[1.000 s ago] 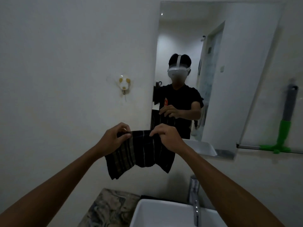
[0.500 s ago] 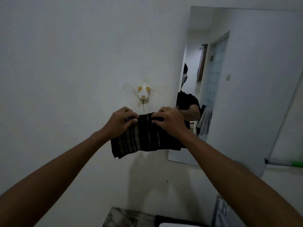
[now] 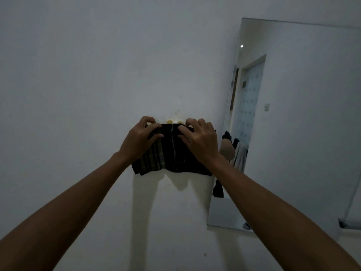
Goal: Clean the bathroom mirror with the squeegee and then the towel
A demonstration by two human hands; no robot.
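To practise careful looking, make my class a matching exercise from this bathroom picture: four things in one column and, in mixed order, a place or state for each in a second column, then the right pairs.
Things
1. towel
2. mirror
3. wall hook
4. left hand

Places or states
A. small and yellowish, peeping out just above the dark cloth
B. fixed to the wall at the right of the view
C. dark and checked, held up against the white wall
D. grips the cloth's upper left corner

Pairs: 1-C, 2-B, 3-A, 4-D
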